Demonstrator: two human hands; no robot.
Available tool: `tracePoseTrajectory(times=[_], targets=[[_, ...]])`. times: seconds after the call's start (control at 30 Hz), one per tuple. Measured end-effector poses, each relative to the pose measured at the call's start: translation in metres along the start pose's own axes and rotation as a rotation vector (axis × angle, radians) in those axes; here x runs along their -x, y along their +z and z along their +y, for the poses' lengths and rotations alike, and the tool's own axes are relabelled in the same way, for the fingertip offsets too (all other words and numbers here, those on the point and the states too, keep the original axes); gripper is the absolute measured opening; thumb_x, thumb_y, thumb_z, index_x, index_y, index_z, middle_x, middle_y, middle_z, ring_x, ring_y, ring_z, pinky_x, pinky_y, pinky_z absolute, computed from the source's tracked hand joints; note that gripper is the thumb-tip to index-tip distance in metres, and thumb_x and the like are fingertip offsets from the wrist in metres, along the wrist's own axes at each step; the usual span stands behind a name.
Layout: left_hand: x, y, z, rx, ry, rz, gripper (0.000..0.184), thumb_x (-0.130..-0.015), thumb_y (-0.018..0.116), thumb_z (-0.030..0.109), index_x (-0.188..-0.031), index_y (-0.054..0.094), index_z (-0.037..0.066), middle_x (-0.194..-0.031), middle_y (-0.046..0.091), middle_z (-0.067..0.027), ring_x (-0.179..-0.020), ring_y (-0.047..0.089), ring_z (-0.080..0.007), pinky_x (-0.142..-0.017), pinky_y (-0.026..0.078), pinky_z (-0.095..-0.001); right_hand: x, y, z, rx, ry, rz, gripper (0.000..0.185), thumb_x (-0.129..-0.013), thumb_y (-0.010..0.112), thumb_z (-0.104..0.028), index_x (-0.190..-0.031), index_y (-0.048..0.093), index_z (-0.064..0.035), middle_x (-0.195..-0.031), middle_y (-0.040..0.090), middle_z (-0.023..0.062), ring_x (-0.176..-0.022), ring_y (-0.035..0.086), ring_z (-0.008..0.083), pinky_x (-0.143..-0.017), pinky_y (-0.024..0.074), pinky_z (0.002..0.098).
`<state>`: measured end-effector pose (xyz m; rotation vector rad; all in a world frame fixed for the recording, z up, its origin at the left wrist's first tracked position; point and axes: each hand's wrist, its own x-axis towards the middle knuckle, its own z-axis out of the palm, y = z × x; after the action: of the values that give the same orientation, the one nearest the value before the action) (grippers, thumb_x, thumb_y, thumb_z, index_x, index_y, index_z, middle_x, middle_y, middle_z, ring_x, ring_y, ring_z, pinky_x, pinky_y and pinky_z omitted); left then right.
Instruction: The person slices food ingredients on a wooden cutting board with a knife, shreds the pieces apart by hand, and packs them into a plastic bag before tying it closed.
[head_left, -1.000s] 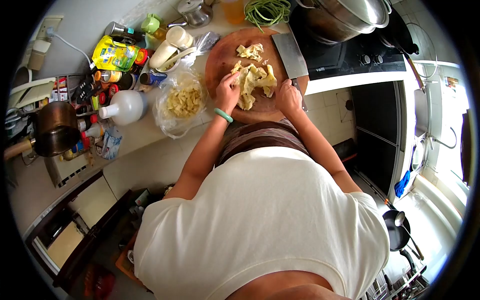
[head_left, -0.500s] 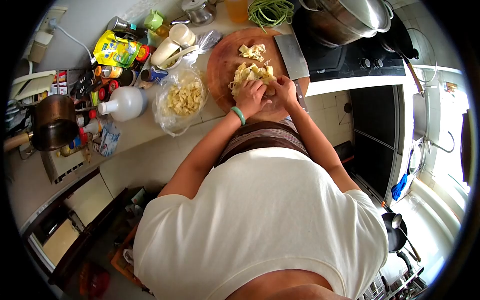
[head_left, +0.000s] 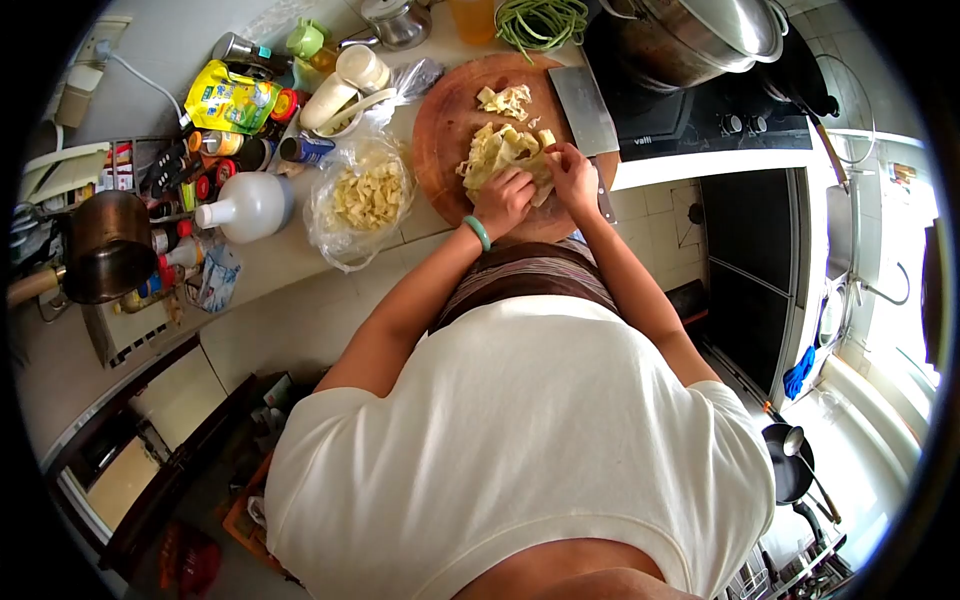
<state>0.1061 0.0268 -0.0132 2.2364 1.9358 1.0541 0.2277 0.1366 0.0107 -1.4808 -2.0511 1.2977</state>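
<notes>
Both hands are at the near side of a round wooden cutting board (head_left: 432, 150). A pile of thin, wrinkled, pale yellow sheet-like food (head_left: 490, 150) lies there; its exact kind I cannot tell. My left hand (head_left: 505, 202), below a green bangle (head_left: 477, 232), has its fingers closed on the lower edge of a sheet. At the sheet's right edge, my right hand (head_left: 573, 180) pinches with thumb and fingers. A smaller heap of pale yellow pieces (head_left: 505, 101) sits farther back. The cleaver (head_left: 584, 110) rests on the board's right side, its handle partly behind my right hand.
A clear plastic bag (head_left: 325, 215) of cut pale yellow pieces (head_left: 372, 196) stands left of the board. Bottles, jars and a yellow pouch (head_left: 228, 97) crowd the counter's left. Green long beans (head_left: 540, 22) lie behind the board. A large steel pot (head_left: 690, 45) is on the stove at right.
The sheet between my hands is now spread wider and more visible. My left hand has drawn slightly back towards me, and my right hand's fingers have lifted a little along the sheet's edge.
</notes>
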Motion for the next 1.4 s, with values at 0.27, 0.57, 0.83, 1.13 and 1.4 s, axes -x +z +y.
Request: tracePoseTrajectory(times=[0.27,0.57,0.83,1.13,1.4], targets=[[-0.001,-0.003,0.004,0.054,-0.056,-0.122,0.01,-0.071,0.066,0.009,-0.08,0.061,0.007,-0.084,0.059,-0.0055,-0.084,0.058,-0.0235,-0.073,0.049,-0.0351,-0.015,0.005,0.011,0.202,-0.269,0.046,0.022,-0.075,0.063,-0.008,-0.095,0.069,-0.0139,-0.1,0.063,0.0061,-0.087,0.062,0.0295,-0.074,0.05,0.0381],[0.023,-0.016,0.006,0.01,0.14,-0.088,0.015,-0.078,0.071,0.02,-0.083,0.069,0.007,-0.082,0.062,-0.0025,-0.086,0.059,-0.0196,-0.078,0.049,-0.0323,-0.017,0.012,0.019,0.393,-0.565,0.224,0.037,-0.07,0.068,-0.002,-0.107,0.066,-0.0105,-0.113,0.054,0.0127,-0.101,0.056,0.0335,-0.083,0.0474,0.0401],[0.049,-0.052,0.008,0.233,-0.847,0.141,0.045,-0.073,0.077,0.025,-0.104,0.05,0.006,-0.083,0.058,-0.0085,-0.082,0.058,-0.0276,-0.073,0.047,-0.0377,0.002,0.002,-0.004,0.437,-0.483,0.159,0.044,-0.077,0.059,-0.001,-0.119,0.055,-0.0095,-0.113,0.052,0.0152,-0.103,0.054,0.035,-0.086,0.0462,0.0439],[0.048,-0.048,0.003,0.067,-1.072,0.027,0.054,-0.066,0.078,0.013,-0.111,0.053,0.001,-0.091,0.064,-0.0135,-0.081,0.063,-0.0254,-0.071,0.051,-0.0353,0.021,0.007,0.009,0.23,-0.59,-0.238,0.029,-0.075,0.07,-0.006,-0.101,0.058,-0.005,-0.095,0.059,0.0131,-0.085,0.061,0.031,-0.074,0.0504,0.0396],[0.028,-0.094,0.013,0.97,-1.225,0.233,0.037,-0.077,0.068,-0.003,-0.113,0.059,-0.006,-0.098,0.066,-0.009,-0.087,0.063,-0.0139,-0.074,0.051,-0.0244,0.028,0.0,-0.027,0.016,-0.332,-0.434,0.046,-0.076,0.077,-0.026,-0.109,0.059,0.0008,-0.103,0.063,0.0157,-0.093,0.062,0.0294,-0.082,0.0491,0.0376]])
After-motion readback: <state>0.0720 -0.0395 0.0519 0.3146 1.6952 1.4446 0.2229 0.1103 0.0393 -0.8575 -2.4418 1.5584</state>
